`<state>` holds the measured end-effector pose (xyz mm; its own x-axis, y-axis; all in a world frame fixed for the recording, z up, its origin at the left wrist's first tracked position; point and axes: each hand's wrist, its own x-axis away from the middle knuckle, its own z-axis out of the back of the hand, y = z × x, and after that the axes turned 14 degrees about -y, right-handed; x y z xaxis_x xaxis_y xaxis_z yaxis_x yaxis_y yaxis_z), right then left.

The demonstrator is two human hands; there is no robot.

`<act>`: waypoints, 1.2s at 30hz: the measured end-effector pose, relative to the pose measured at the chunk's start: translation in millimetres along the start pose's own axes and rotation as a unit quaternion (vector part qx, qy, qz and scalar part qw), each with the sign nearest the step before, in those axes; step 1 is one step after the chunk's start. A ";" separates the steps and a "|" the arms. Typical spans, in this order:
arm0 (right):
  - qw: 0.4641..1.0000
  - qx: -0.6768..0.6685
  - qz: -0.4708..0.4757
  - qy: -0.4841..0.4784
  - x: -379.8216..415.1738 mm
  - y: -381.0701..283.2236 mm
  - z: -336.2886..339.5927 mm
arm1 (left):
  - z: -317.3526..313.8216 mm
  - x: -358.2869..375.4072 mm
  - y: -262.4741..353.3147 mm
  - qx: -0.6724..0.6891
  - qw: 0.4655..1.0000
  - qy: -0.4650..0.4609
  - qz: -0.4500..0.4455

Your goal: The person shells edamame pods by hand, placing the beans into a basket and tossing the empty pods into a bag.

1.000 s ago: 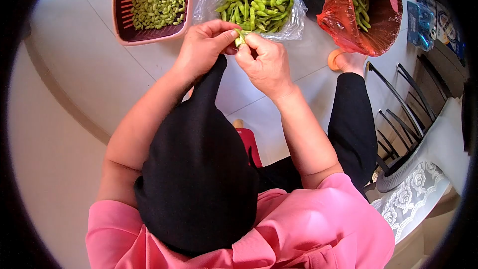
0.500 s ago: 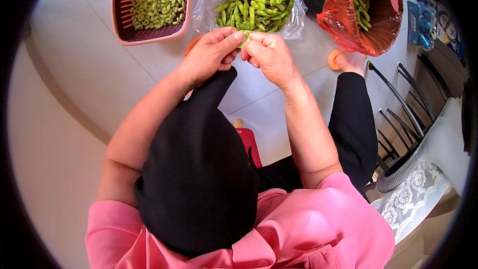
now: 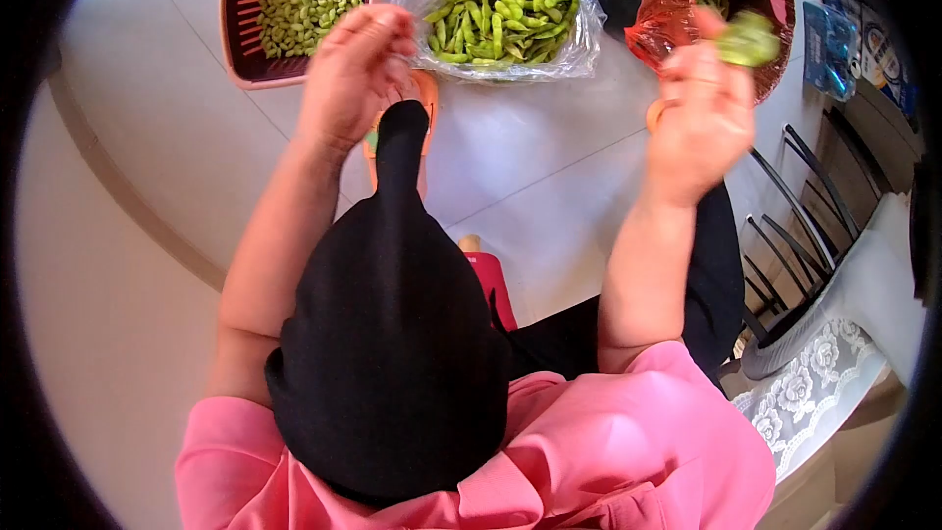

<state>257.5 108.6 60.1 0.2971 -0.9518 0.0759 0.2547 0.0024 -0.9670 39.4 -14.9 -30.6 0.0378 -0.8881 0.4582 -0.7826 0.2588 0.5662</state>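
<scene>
Right hand (image 3: 699, 118) pinches blurred green pod (image 3: 750, 39), extending rightward, near glossy red plastic bag (image 3: 662, 25); left hand (image 3: 355, 69) curled, contents unclear.

My right hand (image 3: 702, 103), blurred, has a green pod (image 3: 749, 39) at its fingertips, over the red bag (image 3: 667, 10). Left of that bag, green pods (image 3: 505, 15) fill a clear plastic bag (image 3: 587, 44); farther left, my left hand (image 3: 358, 64) overlaps the near edge of a pink basket (image 3: 235, 34) holding shelled beans (image 3: 294, 5).
</scene>
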 end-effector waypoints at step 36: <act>0.906 -0.153 -0.259 -0.298 15.9 46.5 -68.2 | -29.8 0.7 -15.3 -0.701 0.699 -0.040 -0.136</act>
<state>211.3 72.6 -0.3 0.6783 -0.4654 0.5686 0.2622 -0.5696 -0.7790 70.0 -8.1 -18.5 -0.0113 -0.9807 0.1953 0.6269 0.1452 0.7654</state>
